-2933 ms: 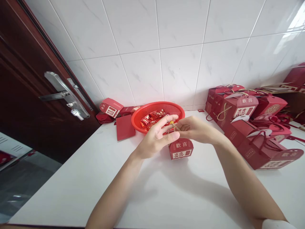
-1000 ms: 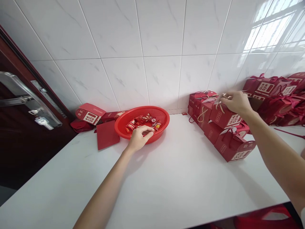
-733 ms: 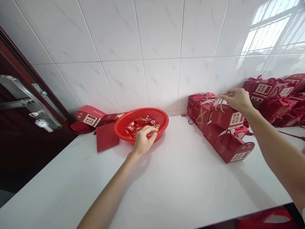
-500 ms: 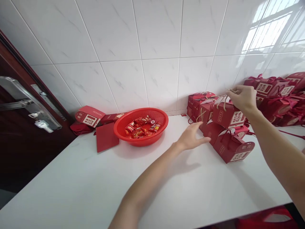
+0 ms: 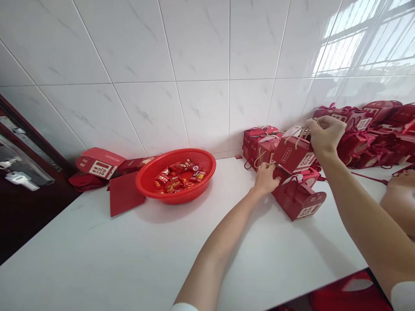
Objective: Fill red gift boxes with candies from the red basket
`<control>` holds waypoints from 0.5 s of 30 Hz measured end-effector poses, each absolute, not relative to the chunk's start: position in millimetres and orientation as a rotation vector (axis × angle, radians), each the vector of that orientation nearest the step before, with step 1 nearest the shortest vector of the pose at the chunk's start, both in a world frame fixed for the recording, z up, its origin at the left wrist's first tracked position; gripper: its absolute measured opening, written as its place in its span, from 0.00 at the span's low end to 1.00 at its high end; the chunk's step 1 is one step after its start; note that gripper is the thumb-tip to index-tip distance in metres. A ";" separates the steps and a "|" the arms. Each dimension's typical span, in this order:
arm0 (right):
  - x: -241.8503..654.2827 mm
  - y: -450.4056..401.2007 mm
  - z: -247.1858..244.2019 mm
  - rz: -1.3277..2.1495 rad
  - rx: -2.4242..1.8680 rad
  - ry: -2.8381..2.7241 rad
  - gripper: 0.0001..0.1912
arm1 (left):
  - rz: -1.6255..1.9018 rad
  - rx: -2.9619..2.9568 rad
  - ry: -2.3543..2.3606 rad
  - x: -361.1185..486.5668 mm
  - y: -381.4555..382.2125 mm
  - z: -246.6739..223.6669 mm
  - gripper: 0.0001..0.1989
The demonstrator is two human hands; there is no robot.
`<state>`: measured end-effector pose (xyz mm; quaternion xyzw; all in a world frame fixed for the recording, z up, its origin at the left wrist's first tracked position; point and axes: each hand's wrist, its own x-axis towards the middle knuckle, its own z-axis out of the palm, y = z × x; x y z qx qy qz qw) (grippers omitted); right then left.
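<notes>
My right hand (image 5: 326,131) is closed on the twisted rope handle of a red gift box (image 5: 293,153), which hangs slightly tilted above other boxes. That box bears a white label with a red double-happiness sign. My left hand (image 5: 266,178) is at the near left side of the group, its fingers against a red gift box (image 5: 268,149) with a rope handle and its thumb at the box below; the fingertips are partly hidden. In front stands another red gift box (image 5: 300,199) with a ribbon and a rounded end flap.
A red plastic basket (image 5: 177,198) with wrapped candies (image 5: 175,183) stands left of centre. Beside it lie a flat red card (image 5: 125,194) and a red box (image 5: 100,163). Many ribboned boxes (image 5: 353,119) are piled at right. Another person's arm (image 5: 398,203) rests at the right edge.
My left hand has moved forward to the boxes and its fingers have closed in. My right hand still holds the gift box by its handle. The view has turned right, and another person's arm now shows.
</notes>
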<state>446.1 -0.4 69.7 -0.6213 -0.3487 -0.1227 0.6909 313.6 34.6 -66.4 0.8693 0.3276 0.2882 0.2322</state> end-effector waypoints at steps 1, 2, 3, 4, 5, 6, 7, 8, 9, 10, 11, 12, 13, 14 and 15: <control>446.8 0.2 69.0 -0.272 -1.375 -0.771 0.07 | 0.734 2.444 0.908 313.1 34.6 -62.7 0.27; 447.6 0.6 68.0 -0.266 -1.360 -0.763 0.07 | 0.676 2.506 0.917 313.1 34.3 -58.6 0.27; 448.6 0.8 67.0 -0.260 -1.342 -0.757 0.08 | 0.622 2.570 0.930 313.5 33.7 -54.5 0.26; 449.8 0.8 65.9 -0.255 -1.324 -0.754 0.08 | 0.571 2.632 0.946 314.2 32.9 -50.6 0.25; 450.9 0.6 64.7 -0.255 -1.309 -0.751 0.08 | 0.523 2.687 0.962 315.2 31.9 -47.2 0.25; 451.9 0.1 63.6 -0.256 -1.298 -0.749 0.09 | 0.478 2.734 0.975 316.2 30.8 -44.3 0.24; 452.7 -0.5 62.6 -0.257 -1.291 -0.745 0.08 | 0.438 2.776 0.982 317.2 29.6 -42.1 0.23; 453.2 -1.2 61.8 -0.258 -1.287 -0.741 0.08 | 0.402 2.813 0.978 318.0 28.4 -40.7 0.22; 453.3 -1.9 61.1 -0.257 -1.287 -0.735 0.08 | 0.375 2.841 0.970 318.7 27.3 -40.1 0.21; 453.0 -2.6 60.5 -0.252 -1.289 -0.731 0.08 | 0.358 2.862 0.963 319.2 26.3 -40.3 0.20; 452.4 -3.1 60.0 -0.248 -1.293 -0.729 0.08 | 0.353 2.876 0.956 319.3 25.5 -41.2 0.20; 451.3 -3.3 59.4 -0.248 -1.302 -0.733 0.08 | 0.354 2.885 0.950 319.1 25.0 -42.7 0.19; 450.0 -3.2 58.6 -0.254 -1.312 -0.741 0.08 | 0.360 2.891 0.943 318.4 24.7 -44.7 0.19; 448.4 -2.6 57.5 -0.262 -1.326 -0.752 0.09 | 0.367 2.894 0.933 317.2 24.7 -47.2 0.20; 446.7 -1.4 56.1 -0.273 -1.345 -0.764 0.09 | 0.374 2.899 0.919 315.5 25.0 -49.9 0.20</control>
